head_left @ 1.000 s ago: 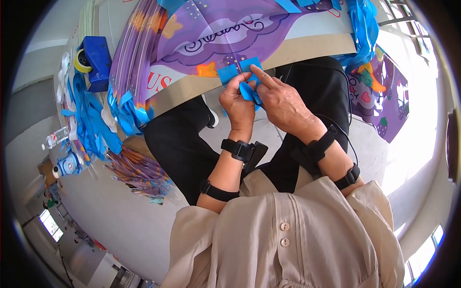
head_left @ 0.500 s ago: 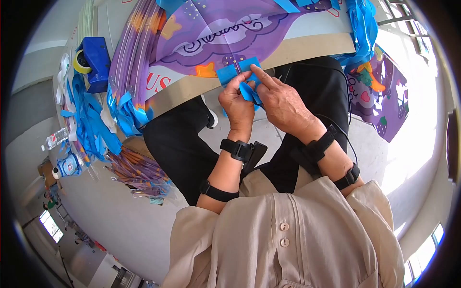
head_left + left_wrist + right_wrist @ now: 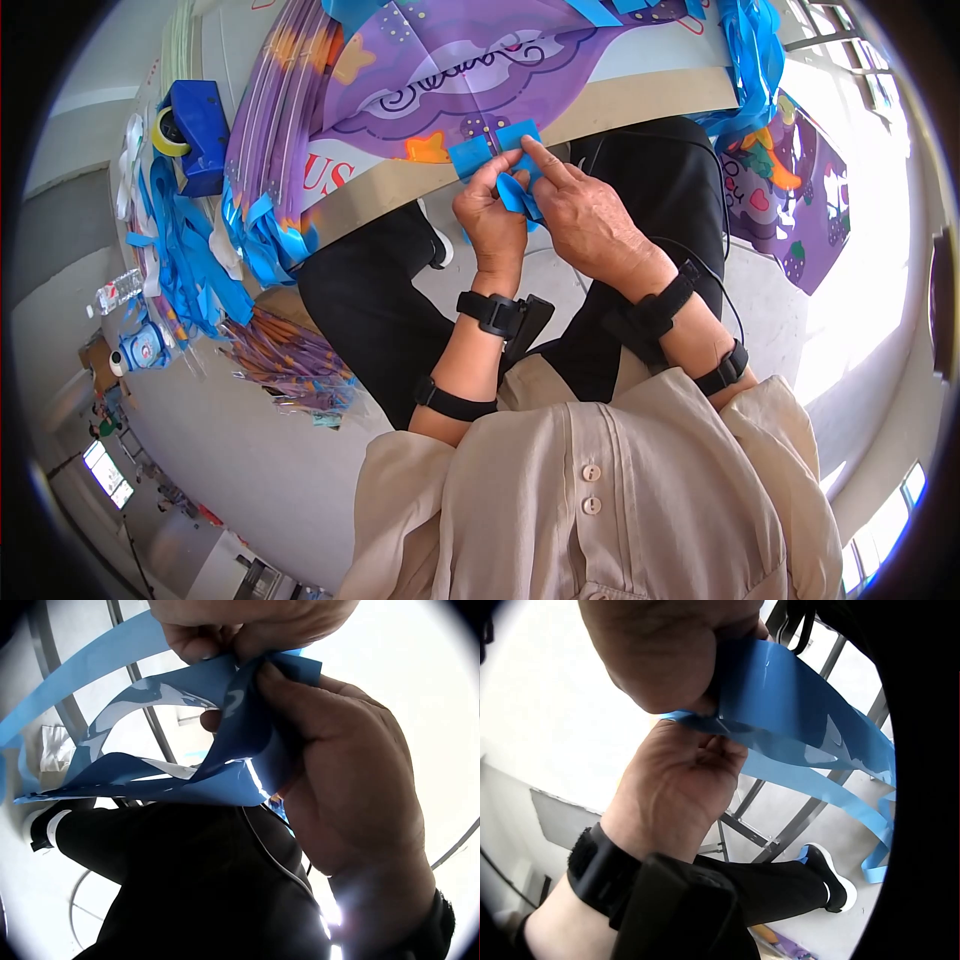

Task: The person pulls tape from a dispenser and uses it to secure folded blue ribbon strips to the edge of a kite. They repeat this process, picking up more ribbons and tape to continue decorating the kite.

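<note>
Low at the front edge of the table, the left hand (image 3: 496, 228) pinches a blue strip (image 3: 512, 193) with curled fingers. Beside it, the right hand (image 3: 592, 218) has its index finger straight on a blue piece by the purple printed sheet (image 3: 470, 100). In the left wrist view, the right hand (image 3: 352, 765) grips the looped strip (image 3: 240, 742) with its thumb on top; the left hand (image 3: 255, 622) is above. The right wrist view shows the left hand (image 3: 679, 784) under the strip (image 3: 780, 697), the right hand (image 3: 667, 652) over it.
A blue tape dispenser (image 3: 203, 140) stands at the left, near hanging blue strips (image 3: 185, 240). Purple bundles (image 3: 285, 355) lie lower left. More blue strips (image 3: 757, 60) hang at the table's right, by another purple sheet (image 3: 800, 200). Black-trousered legs (image 3: 365, 290) are below.
</note>
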### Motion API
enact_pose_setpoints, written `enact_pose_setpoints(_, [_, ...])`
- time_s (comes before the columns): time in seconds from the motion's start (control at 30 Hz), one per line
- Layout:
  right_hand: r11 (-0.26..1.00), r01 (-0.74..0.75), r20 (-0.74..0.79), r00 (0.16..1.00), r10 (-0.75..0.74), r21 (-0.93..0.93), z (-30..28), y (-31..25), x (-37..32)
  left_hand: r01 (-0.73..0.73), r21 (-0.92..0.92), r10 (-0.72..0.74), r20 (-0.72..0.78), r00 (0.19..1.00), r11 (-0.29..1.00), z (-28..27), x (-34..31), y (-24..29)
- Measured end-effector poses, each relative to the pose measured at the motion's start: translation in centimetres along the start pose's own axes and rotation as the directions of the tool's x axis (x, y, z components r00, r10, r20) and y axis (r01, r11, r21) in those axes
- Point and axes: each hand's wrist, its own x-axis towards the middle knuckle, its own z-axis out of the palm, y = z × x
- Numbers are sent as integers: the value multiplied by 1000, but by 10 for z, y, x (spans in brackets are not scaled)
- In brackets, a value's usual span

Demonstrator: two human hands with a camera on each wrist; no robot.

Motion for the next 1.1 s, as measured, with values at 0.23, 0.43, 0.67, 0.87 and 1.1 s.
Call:
enact_pose_setpoints(0.23, [1000,17,-6,1000,-17,-13,0,-1,0,-68,75,70,-27,997,995,-2,-4,2])
enact_pose_setpoints(0.43, [999,-33,85,996,32,8,-6,-7,4,50,223,-76,112,991,974,-52,-1,42])
enact_pose_setpoints(0.67, [999,-31,65,997,32,-24,-4,-14,5,-158,199,246,-578,778,967,-246,133,79])
enact_pose_setpoints(0.87, [997,-80,83,993,81,-16,-3,-17,5,356,237,-145,-613,777,904,-324,220,89])
enact_pose_setpoints(1.1, [997,-68,58,996,70,-24,-1,-15,4,536,181,-337,-604,722,825,-332,250,84])
